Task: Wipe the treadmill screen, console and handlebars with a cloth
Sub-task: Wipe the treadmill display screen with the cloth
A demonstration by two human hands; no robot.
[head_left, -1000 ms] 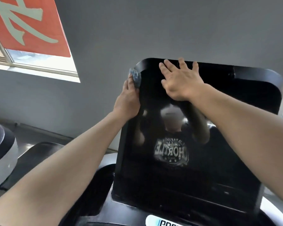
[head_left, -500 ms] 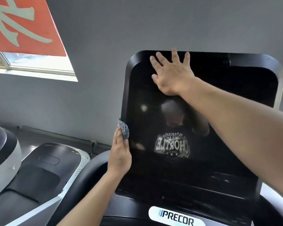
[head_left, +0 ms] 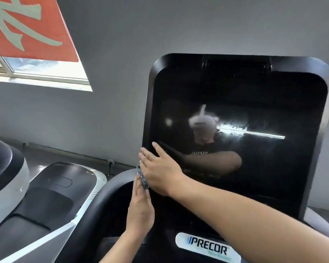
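Observation:
The treadmill's black glossy screen (head_left: pixel 254 103) fills the right half of the view and stands tilted, with reflections in it. Below it is the console (head_left: pixel 207 247) with a white PRECOR label. My left hand (head_left: pixel 141 209) lies along the screen's lower left edge, its straight fingers pressing a small dark blue-grey cloth (head_left: pixel 143 179) against the frame. My right hand (head_left: pixel 160 168) lies flat on the lower left of the screen just above the cloth, its fingers spread and straight. A grey curved handlebar (head_left: pixel 110 188) runs down to the left of the screen.
A neighbouring black and white machine (head_left: pixel 55 190) stands close on the left. Behind it are a grey wall, a cable and socket (head_left: pixel 111 160) at the floor, a window (head_left: pixel 46 73) and a red banner (head_left: pixel 27 25) at the upper left.
My left hand slid the cloth down the screen's left edge from the top corner to the lower part. My right hand moved from the top of the screen down beside it.

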